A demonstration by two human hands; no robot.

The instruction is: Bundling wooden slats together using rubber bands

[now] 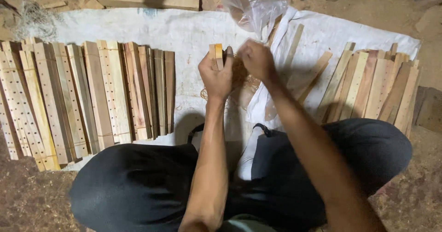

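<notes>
Left hand (pixel 216 75) grips a short bundle of pale wooden slats (pixel 216 56) upright. Right hand (pixel 257 59) beside it pinches tan fibre twine (pixel 239 73), seemingly mid-tying; next needs a snug wrap.

Dim, warm light, and I get a soft picture with mild motion blur.

From my feed the white sheet (pixel 152 29) is the brightest patch; my arms throw a dark shadow onto it near the knees. The left hand (pixel 216 75) and right hand (pixel 257 59) smear slightly, and the corners fall into murky brown.
</notes>
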